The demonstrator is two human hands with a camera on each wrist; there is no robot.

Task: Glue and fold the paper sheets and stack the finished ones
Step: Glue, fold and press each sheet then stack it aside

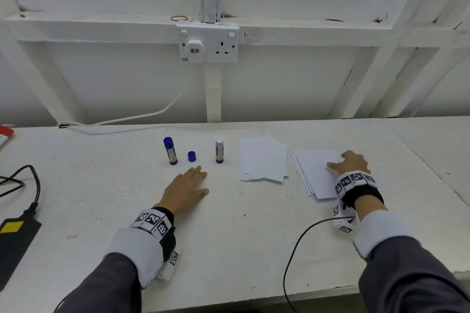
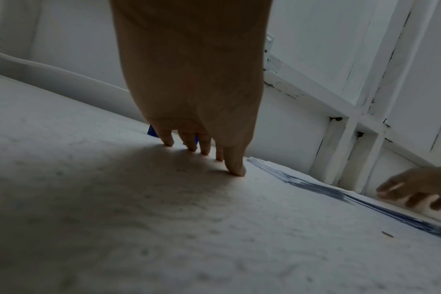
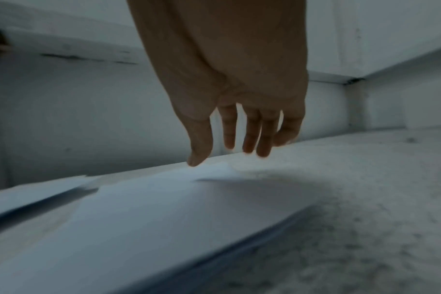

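Observation:
Two piles of white paper lie on the white table (image 1: 229, 236): a middle pile (image 1: 263, 159) and a right pile (image 1: 315, 175). My right hand (image 1: 349, 162) hangs over the right pile's far right corner with straight fingers (image 3: 229, 131), the thumb touching the top sheet (image 3: 164, 208). My left hand (image 1: 187, 190) lies flat and empty on the table, its fingertips (image 2: 235, 169) pressed down. Just beyond it stand a capped blue glue stick (image 1: 170, 150), a loose blue cap (image 1: 192, 156) and an uncapped glue stick (image 1: 219, 150).
A black device (image 1: 15, 241) with a yellow label and black cables sits at the left edge. A thin black cable (image 1: 300, 244) runs from my right wrist off the front edge. A wall socket (image 1: 208, 44) with a white lead hangs behind the table.

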